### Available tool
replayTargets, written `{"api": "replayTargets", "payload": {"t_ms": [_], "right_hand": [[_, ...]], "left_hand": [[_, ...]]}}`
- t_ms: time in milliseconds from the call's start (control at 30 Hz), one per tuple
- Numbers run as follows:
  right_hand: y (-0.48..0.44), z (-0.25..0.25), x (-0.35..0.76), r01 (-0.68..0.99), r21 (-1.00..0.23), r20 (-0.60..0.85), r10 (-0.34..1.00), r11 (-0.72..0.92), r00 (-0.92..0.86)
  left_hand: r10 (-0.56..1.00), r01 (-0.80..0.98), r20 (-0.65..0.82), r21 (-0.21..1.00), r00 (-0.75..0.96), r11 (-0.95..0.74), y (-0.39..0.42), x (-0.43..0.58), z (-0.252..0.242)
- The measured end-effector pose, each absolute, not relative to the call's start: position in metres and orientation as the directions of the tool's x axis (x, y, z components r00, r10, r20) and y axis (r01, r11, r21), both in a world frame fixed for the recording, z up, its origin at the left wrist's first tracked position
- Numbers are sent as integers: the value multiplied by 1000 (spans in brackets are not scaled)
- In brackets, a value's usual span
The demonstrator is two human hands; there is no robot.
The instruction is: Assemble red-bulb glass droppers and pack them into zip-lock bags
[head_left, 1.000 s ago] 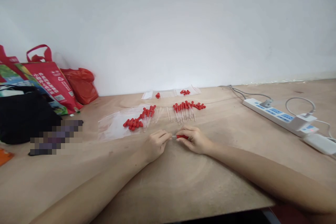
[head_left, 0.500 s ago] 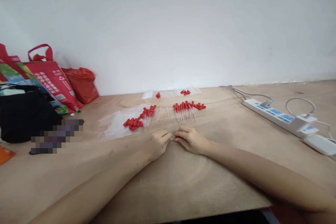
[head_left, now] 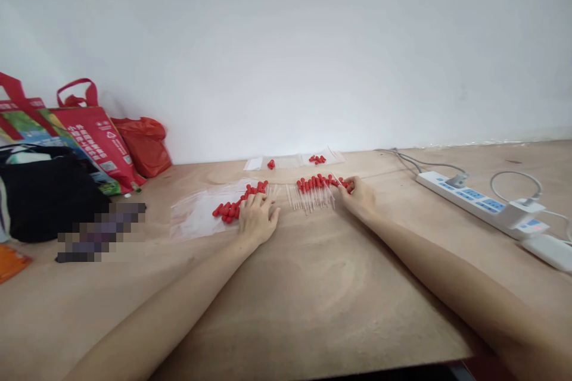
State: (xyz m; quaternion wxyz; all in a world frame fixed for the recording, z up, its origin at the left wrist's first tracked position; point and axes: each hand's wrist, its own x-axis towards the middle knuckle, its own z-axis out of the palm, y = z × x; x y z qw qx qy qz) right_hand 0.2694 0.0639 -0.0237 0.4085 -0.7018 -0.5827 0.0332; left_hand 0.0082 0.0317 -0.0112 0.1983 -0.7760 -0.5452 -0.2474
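My right hand (head_left: 361, 195) is pinched at the right end of a row of red-bulbed droppers (head_left: 315, 187). A thin clear glass tube, part of a dropper (head_left: 336, 180), sticks out up and left from its fingertips; red shows between the fingers. My left hand (head_left: 258, 218) rests palm down with fingers spread over the left group, touching it. Loose red rubber bulbs (head_left: 229, 211) lie left of that hand, with more red-bulbed droppers (head_left: 257, 188) just beyond its fingers. Bare glass tubes (head_left: 274, 191) lie right of the left hand, partly covered by its fingers.
A clear plastic bag (head_left: 192, 214) lies under the left bulbs. Further small bags (head_left: 290, 161) with red bulbs lie near the wall. A white power strip (head_left: 473, 196) with cables stands right. Shopping bags (head_left: 96, 137) and a black bag (head_left: 53, 196) stand left.
My hands were together at the middle over a small red-ended piece. They have parted: the left moved to the left group, the right forward and right to the row's end with a dropper.
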Motion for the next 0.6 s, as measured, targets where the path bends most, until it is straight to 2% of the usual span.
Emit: {"api": "replayTargets", "payload": {"t_ms": [100,233,433,600], "right_hand": [[72,-26,262,825,-556,392,845,-97,364],[78,-27,258,864,-496,370,877,-91,305],[86,-25,274,801,-569,388,798,-187,462],[94,-27,281,779,-593,342,812,-204,473]], "left_hand": [[781,968,579,-61,234,-245,45,19,-11],[810,986,564,-53,162,-160,59,28,-10],[836,994,539,-40,104,-97,71,31,-8],[849,997,523,-39,73,-61,78,34,-9]]}}
